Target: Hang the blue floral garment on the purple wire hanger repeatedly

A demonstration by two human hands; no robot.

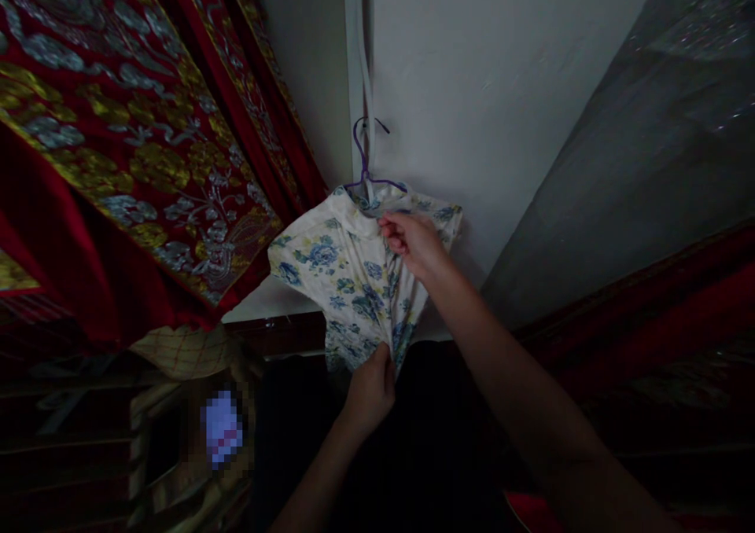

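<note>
Two hands are on a short-sleeved shirt, white with blue flowers. The left hand [371,387], the nearer one, is closed on the lower front of the shirt [351,285], drawing the cloth into a fold. Above it, the right hand [416,242] has its fingertips pinched together on the front edge just below the collar. The shirt hangs in front of a pale wall [465,69], on a purple hanger [366,175] that is caught on a dark hook [383,126]. A white cord [364,53] runs down the wall behind the hanger. To the left of the shirt hangs a red cloth [215,167] embroidered in gold and silver.
</note>
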